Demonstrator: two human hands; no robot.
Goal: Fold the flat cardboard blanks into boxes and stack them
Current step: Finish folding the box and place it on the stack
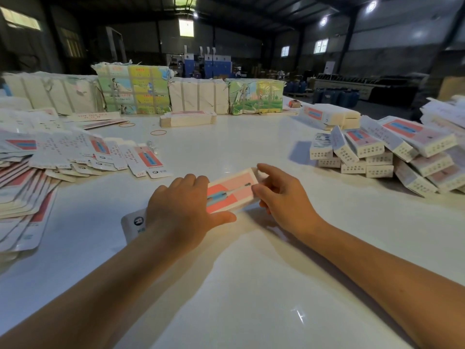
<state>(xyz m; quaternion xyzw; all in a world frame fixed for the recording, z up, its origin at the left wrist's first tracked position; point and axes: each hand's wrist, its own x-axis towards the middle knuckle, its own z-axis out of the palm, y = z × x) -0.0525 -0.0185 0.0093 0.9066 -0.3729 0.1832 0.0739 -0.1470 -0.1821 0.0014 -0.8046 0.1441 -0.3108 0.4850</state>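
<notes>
Here, working from nine o'clock across, we find the flat blanks (50, 157) fanned in a loose, overlapping spread on the white table (239, 285), printed sides up. Beyond them, from about eleven to one o'clock, tied bundles (133, 90) of printed stock stand in a row, with a small banded pack of blanks (187, 118) in front and a couple of rubber bands (158, 133) lying loose.

At the centre, just ahead of us, our left hand (183, 212) lies over the near end of the box (230, 191) we are forming, fingers curled over its edge and thumb stretched along the near side. An unfolded white flap sticks out under that wrist toward seven o'clock. Our right hand (284, 195) pinches the far end, forefinger on the top corner and thumb against the face.

We judge the card light, thin and fairly stiff along its creases, yet easy to dent or crush on the hollow faces; its glossy print looks a little slippery. Holding it by the edges and corners, as now, seems safest while the end flaps are tucked.

At three o'clock the finished boxes (377, 152) lie in a rough, leaning pile. Their ends look closed, so we cannot tell whether anything is inside.
</notes>
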